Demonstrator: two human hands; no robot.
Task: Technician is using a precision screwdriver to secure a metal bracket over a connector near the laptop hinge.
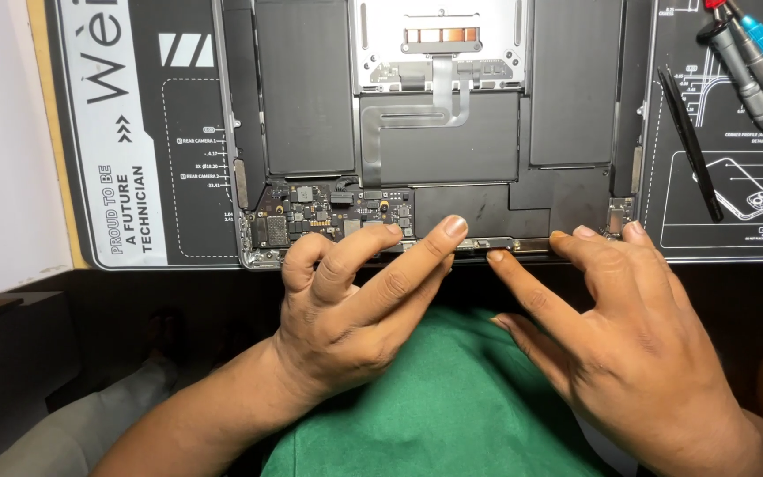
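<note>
Resting on the near edge of the laptop [439, 132], left hand [355, 300] and right hand [629, 344] have fingers spread, gripping nothing. Back cover is off; board [333, 216] lies exposed ahead of left fingertips. 4 tools [735, 79] lie beyond the right hand.

Matt black battery cells [304, 84] – bare silver metal laptop frame [439, 40] – rubbery mat [178, 177].

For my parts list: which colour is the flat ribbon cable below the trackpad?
Grey, seen in the head view: ribbon cable.
</note>
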